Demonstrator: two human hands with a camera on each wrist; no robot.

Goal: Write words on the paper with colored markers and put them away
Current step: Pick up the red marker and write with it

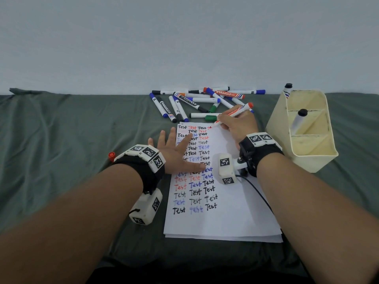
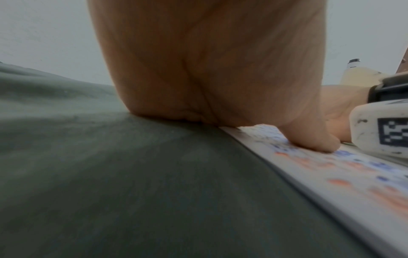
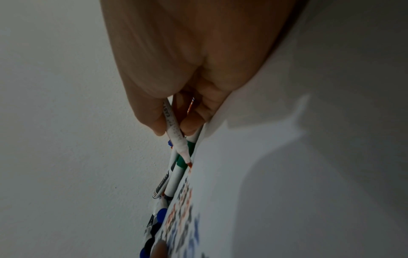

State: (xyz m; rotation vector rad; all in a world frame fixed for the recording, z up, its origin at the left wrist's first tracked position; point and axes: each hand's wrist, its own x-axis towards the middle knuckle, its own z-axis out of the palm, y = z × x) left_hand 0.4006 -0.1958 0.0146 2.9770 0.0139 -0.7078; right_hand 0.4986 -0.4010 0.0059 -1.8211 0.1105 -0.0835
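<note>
Right hand (image 1: 238, 125) pinched the red marker (image 1: 233, 115) with its tip on the paper (image 1: 235, 212), while left hand (image 1: 174, 154) lay flat, fingers spread, pressing the sheet.

A matt, grey-green cloth cover (image 1: 61, 124) lies creased and soft over the surface. The white paper sheets (image 1: 225, 218) on it look smooth and flat, without shine. The scattered white-barrelled plastic markers (image 1: 196, 101) catch a slight gloss, as does the red-capped plastic marker (image 1: 233, 114). The cream plastic organiser box (image 1: 283, 132) looks dull and scuffed. Behind, the pale wall (image 1: 184, 37) is matt, finely grainy.
</note>
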